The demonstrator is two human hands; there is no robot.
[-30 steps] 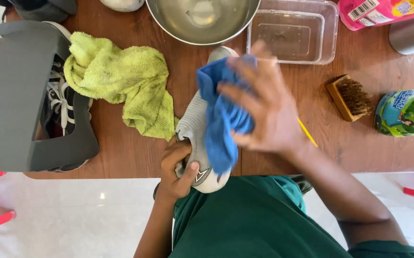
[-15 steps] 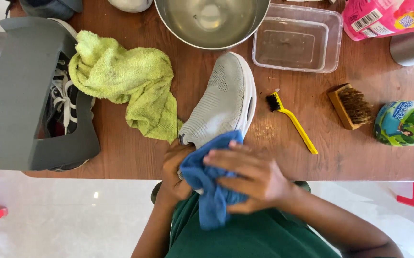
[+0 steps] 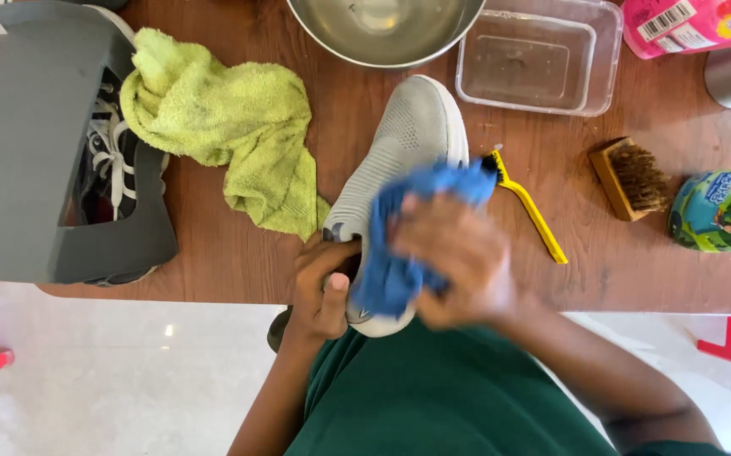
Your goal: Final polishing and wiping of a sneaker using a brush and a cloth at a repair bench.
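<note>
Lying at the near edge of the desk (image 3: 213,253), toe pointing away, the grey shoe (image 3: 407,135) has its heel overhanging toward the person. The left hand (image 3: 325,291) is clenched on the heel, steadying it; the right hand (image 3: 458,257), blurred, grasps a bunched blue cloth (image 3: 399,253) pressed on the shoe's upper. To wipe well, I judge the heel hold should stay firm while the cloth makes short, even passes along the knit. Half a second ago the cloth sat lower, over the heel; now it has moved up to mid-shoe, covering the head of the yellow brush (image 3: 534,215). Further out lie a green towel (image 3: 230,127), a steel bowl (image 3: 382,34) and a wooden brush (image 3: 631,177).
</note>
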